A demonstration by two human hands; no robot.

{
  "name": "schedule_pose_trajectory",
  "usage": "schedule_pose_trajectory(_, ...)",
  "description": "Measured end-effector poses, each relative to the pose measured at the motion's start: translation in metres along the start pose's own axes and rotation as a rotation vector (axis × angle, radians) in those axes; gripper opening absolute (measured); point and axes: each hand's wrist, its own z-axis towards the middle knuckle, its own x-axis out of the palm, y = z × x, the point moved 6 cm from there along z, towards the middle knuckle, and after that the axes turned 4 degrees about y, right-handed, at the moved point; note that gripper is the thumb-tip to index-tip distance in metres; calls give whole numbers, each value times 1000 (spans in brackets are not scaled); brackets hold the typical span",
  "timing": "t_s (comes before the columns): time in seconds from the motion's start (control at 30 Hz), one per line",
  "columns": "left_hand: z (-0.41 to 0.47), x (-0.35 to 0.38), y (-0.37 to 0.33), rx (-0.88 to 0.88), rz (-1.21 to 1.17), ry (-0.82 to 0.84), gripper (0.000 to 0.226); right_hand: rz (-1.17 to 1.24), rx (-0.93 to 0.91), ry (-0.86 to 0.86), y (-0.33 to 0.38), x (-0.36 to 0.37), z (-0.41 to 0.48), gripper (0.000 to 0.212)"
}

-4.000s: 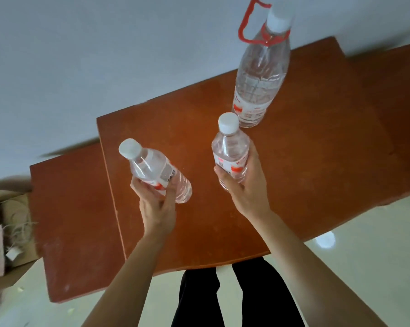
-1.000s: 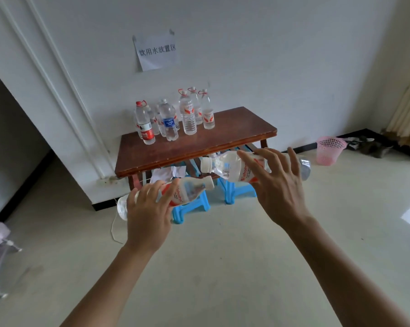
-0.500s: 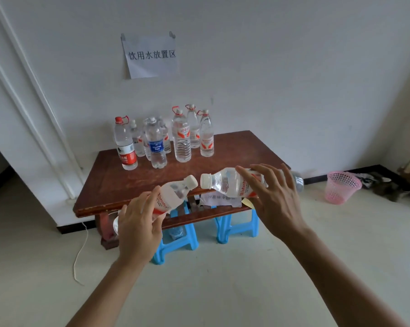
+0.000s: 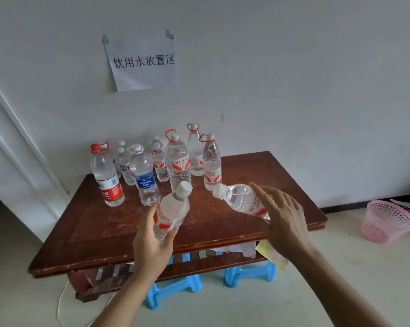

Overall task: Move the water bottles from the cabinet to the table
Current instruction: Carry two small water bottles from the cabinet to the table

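Note:
My left hand [image 4: 152, 246] grips a small clear water bottle [image 4: 172, 210] with a white cap and red label, tilted with its cap up and to the right. A second small bottle [image 4: 240, 200] lies almost on its side in my right hand [image 4: 284, 223], cap pointing left. Both bottles hover above the front half of a low dark wooden table [image 4: 258, 175]. Several water bottles [image 4: 179, 166] stand upright at the table's back left, against the white wall.
A paper sign [image 4: 143, 63] hangs on the wall above the table. Blue plastic stools [image 4: 249, 274] and papers sit under the table. A pink basket [image 4: 385, 221] stands on the floor at the right. A white cord lies on the floor at the lower left.
I have come closer to the table with both bottles. They now hang above its front half instead of in front of its edge, and the left bottle is tilted more upright.

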Motion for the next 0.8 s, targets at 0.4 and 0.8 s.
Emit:
schedule_pose_trajectory(0.4, 97, 56, 101, -434, -45, -73, 83, 356, 129, 350, -55, 169, 156, 75)
schedule_pose_trajectory(0.8, 184, 50, 260, -475, -85, 110, 76, 512, 422, 493, 38, 339, 208, 79)
